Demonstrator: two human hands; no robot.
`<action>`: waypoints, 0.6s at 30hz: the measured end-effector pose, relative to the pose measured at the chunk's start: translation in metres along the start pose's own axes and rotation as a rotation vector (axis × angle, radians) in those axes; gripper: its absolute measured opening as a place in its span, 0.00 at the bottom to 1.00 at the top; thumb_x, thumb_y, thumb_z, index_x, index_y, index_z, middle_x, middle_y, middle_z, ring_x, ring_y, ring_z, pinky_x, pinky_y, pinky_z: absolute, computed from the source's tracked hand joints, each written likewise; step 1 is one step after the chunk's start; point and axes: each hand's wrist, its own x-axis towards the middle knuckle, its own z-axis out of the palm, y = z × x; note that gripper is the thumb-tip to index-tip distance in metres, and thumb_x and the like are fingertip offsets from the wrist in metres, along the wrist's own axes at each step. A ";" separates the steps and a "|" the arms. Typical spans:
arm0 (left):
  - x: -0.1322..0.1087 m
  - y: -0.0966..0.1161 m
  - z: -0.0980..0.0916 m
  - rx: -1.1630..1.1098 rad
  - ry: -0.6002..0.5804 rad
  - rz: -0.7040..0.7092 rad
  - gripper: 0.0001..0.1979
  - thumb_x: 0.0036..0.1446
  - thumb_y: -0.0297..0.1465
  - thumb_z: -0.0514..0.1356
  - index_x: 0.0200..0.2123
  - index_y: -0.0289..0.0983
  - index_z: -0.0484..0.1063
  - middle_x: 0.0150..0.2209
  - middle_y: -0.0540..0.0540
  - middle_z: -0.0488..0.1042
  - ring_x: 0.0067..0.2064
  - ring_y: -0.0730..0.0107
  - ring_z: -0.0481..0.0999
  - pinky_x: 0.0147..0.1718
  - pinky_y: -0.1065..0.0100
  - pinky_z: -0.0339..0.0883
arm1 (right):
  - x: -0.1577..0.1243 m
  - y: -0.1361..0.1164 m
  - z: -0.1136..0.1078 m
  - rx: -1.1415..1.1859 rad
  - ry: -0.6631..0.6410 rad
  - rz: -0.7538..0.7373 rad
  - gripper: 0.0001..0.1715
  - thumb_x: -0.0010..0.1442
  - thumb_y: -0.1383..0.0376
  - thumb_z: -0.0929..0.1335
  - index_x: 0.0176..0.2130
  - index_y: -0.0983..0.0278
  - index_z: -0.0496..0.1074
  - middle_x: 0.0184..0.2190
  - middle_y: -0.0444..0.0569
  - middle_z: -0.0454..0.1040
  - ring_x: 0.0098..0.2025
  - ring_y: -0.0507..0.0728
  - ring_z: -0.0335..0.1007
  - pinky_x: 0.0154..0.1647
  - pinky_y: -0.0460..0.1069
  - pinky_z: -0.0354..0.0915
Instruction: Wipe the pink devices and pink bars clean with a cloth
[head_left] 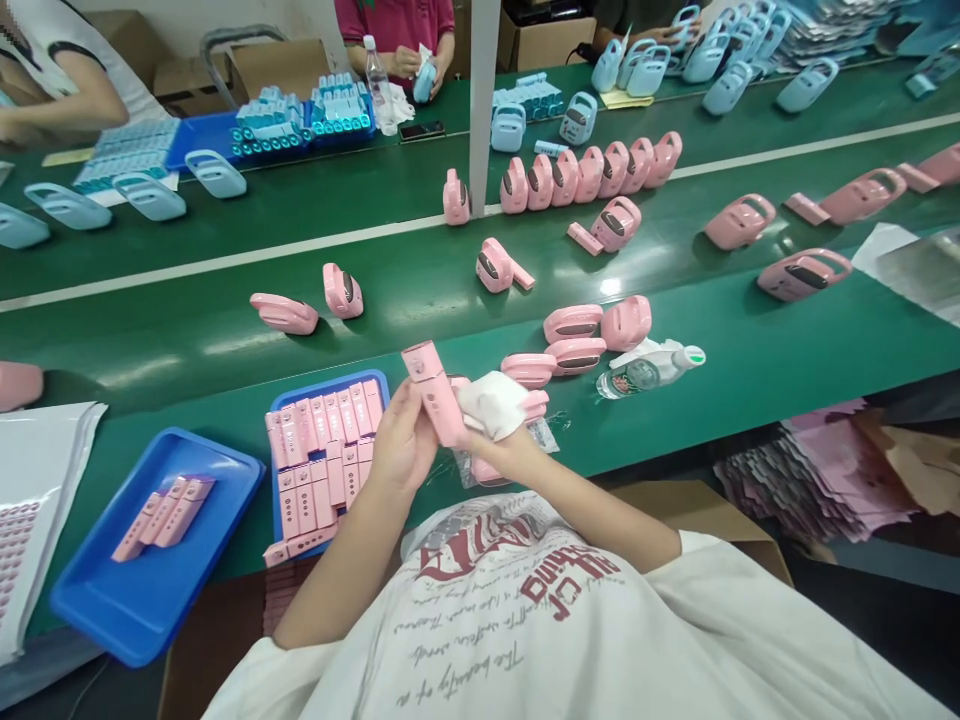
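Note:
Between my hands I hold a pink oblong stick-shaped device [439, 400] with several dark round marks on its face, tilted with its top to the left. The fingers of my left hand [401, 440] are closed on its left side. My right hand [506, 455] grips a white cloth [496, 403] and touches the device's lower end. Under and behind the cloth lie pink plastic pieces, partly hidden. By my left forearm stands a blue tray [384, 380] packed with similar pink devices [319, 490].
Another blue tray [217, 580] at the left holds several pink devices. A lying clear bottle [641, 374] and pink handled housings [574, 355] are to the right. More pink housings [739, 222] stand along the green belt [405, 290]. People [397, 40] work across it among blue housings [150, 195].

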 end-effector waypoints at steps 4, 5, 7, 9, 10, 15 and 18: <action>0.015 -0.001 -0.009 0.008 0.022 0.022 0.17 0.45 0.32 0.69 0.38 0.38 0.70 0.35 0.48 0.77 0.41 0.66 0.78 0.44 0.64 0.71 | 0.019 0.004 0.009 -0.158 -0.057 -0.038 0.23 0.53 0.61 0.71 0.49 0.61 0.69 0.45 0.48 0.73 0.48 0.58 0.69 0.53 0.53 0.65; 0.019 0.000 -0.012 0.031 0.029 0.045 0.17 0.45 0.33 0.69 0.39 0.38 0.70 0.35 0.47 0.77 0.40 0.66 0.78 0.44 0.64 0.71 | 0.024 0.004 0.010 -0.165 -0.069 -0.024 0.20 0.54 0.61 0.70 0.47 0.62 0.70 0.41 0.47 0.74 0.45 0.57 0.70 0.50 0.53 0.66; 0.026 0.003 -0.017 0.121 0.041 0.121 0.18 0.47 0.34 0.68 0.41 0.38 0.70 0.38 0.46 0.76 0.41 0.66 0.78 0.44 0.65 0.71 | 0.030 0.002 0.013 -0.188 -0.101 0.002 0.17 0.53 0.62 0.70 0.44 0.63 0.70 0.38 0.46 0.73 0.42 0.56 0.70 0.48 0.53 0.67; 0.030 0.009 -0.020 0.239 0.040 0.183 0.20 0.48 0.33 0.67 0.45 0.39 0.69 0.44 0.44 0.75 0.44 0.66 0.77 0.45 0.66 0.70 | 0.033 -0.003 0.014 -0.225 -0.107 0.018 0.17 0.52 0.61 0.70 0.43 0.63 0.70 0.38 0.47 0.72 0.43 0.57 0.69 0.49 0.54 0.66; 0.031 0.013 -0.021 0.292 0.037 0.196 0.23 0.48 0.32 0.67 0.49 0.39 0.69 0.46 0.44 0.75 0.45 0.65 0.77 0.45 0.67 0.69 | 0.033 -0.006 0.014 -0.245 -0.096 0.015 0.18 0.52 0.61 0.70 0.44 0.63 0.70 0.39 0.47 0.72 0.44 0.58 0.68 0.50 0.55 0.65; 0.020 0.034 -0.015 0.454 -0.011 0.273 0.28 0.48 0.28 0.67 0.54 0.41 0.69 0.44 0.46 0.75 0.44 0.68 0.76 0.42 0.74 0.69 | 0.027 -0.028 0.014 -0.367 -0.083 -0.122 0.17 0.52 0.61 0.70 0.42 0.63 0.69 0.41 0.50 0.69 0.46 0.60 0.65 0.52 0.56 0.63; 0.012 0.044 -0.010 0.604 -0.017 0.406 0.17 0.53 0.31 0.64 0.48 0.39 0.74 0.40 0.47 0.77 0.38 0.72 0.76 0.36 0.77 0.68 | 0.021 -0.042 0.011 -0.405 -0.162 -0.113 0.10 0.54 0.59 0.69 0.31 0.62 0.67 0.29 0.46 0.66 0.35 0.57 0.63 0.43 0.55 0.64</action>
